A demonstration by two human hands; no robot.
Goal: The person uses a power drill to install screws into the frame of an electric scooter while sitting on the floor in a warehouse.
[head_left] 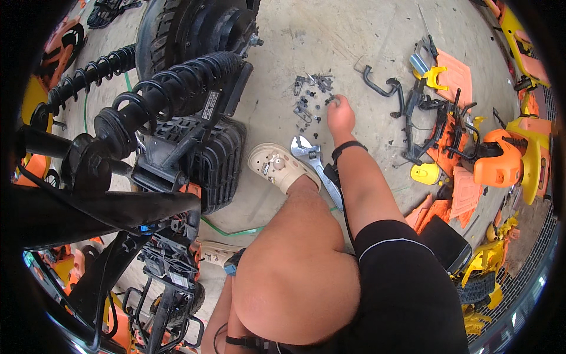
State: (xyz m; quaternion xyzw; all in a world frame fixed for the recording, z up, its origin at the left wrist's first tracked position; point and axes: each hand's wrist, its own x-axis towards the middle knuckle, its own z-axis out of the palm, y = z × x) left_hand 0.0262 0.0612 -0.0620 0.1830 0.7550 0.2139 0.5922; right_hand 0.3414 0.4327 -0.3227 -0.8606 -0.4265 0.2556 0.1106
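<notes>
My right hand [341, 116] is down at the concrete floor, fingertips pinched on a small dark part [331, 100] at the edge of scattered small bolts, clips and metal bits [304, 100]. Just left of that forearm lies a large silver adjustable wrench [316, 165], beside my foot in a beige clog [274, 165]. My left arm shows at the lower edge beside my bent knee; its hand is hidden. To the left stands a vehicle frame with a black coil-spring shock absorber [147, 103], a large tire [159, 32] and a ribbed black housing [221, 165].
Orange and yellow panels [454, 74], a bent black tube [383, 88] and dismantled frame parts [415, 124] lie on the right, with a black box [442, 242] nearer me. More orange vehicle parts [68, 32] are at the far left. A thin green line [247, 231] crosses the floor.
</notes>
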